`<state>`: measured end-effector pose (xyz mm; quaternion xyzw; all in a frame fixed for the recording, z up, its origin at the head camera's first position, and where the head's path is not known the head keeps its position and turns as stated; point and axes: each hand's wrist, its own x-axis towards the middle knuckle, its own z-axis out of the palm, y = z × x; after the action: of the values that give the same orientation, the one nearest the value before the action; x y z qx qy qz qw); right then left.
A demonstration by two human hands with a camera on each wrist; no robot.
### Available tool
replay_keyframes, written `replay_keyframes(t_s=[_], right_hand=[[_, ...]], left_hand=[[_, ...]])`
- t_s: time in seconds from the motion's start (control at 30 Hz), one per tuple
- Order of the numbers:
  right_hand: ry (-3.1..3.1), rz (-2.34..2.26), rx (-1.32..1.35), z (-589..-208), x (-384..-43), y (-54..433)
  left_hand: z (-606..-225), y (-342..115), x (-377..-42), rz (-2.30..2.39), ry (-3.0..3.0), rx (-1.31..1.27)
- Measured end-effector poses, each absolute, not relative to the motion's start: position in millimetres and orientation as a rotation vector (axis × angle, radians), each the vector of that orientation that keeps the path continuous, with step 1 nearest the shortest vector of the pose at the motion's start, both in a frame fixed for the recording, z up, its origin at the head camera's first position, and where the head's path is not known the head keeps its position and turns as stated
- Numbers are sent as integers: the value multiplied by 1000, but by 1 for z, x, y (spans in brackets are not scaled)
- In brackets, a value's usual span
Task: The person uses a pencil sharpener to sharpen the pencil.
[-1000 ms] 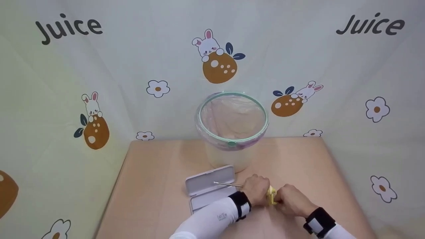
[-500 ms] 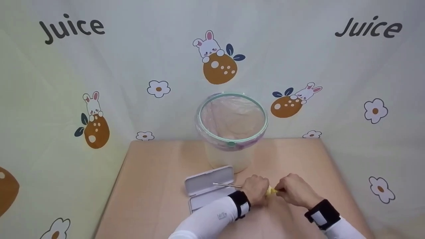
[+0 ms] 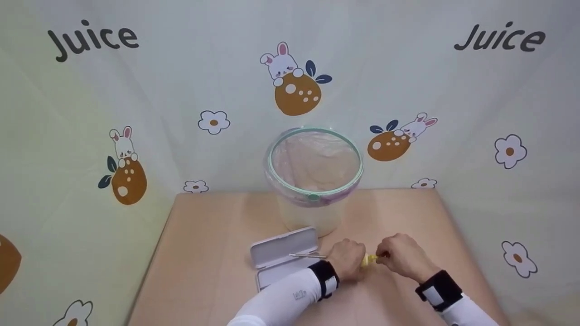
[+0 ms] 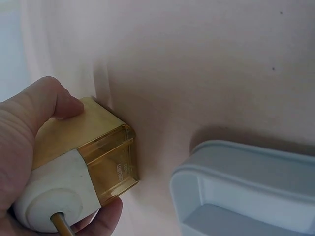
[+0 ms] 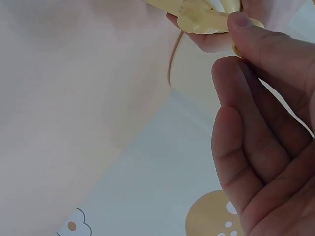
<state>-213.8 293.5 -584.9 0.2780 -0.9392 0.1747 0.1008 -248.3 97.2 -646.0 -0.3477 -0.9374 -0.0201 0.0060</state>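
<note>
My left hand [image 3: 348, 259] grips a yellow and white crank pencil sharpener [image 4: 78, 130], thumb across its top and fingers underneath. Its clear amber shavings drawer [image 4: 115, 160] shows in the left wrist view. A pencil [image 3: 308, 256] sticks out to the left from the white front, over the pencil case. On the other side, my right hand [image 3: 404, 256] pinches the yellow crank handle [image 5: 204, 18] between thumb and index finger; the other fingers are loosely curled. In the head view my left hand hides most of the sharpener.
An open grey pencil case [image 3: 284, 248] lies beside the left forearm, its lid raised. Behind it stands a translucent bin [image 3: 312, 215] with a plastic bag held by a green ring [image 3: 313, 197]. Printed cloth walls [image 3: 217, 68] border the peach-coloured table [image 3: 213, 235].
My right hand has risen and swung the crank from hanging down to pointing toward that hand. My left hand, sharpener and pencil stay nearly in place.
</note>
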Motion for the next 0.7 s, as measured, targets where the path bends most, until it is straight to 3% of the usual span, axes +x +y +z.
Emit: replay_keyframes(t_s=[0.27, 0.47, 0.7], right_hand=[[-2806, 490, 580, -620, -234, 291], [-2890, 686, 610, -667, -226, 295], [-2794, 749, 626, -678, -219, 294]], left_hand=[[-653, 100, -247, -45, -2901, -1097], [-657, 101, -246, -127, -2894, -1124], [-656, 99, -249, -142, -2926, -1072]])
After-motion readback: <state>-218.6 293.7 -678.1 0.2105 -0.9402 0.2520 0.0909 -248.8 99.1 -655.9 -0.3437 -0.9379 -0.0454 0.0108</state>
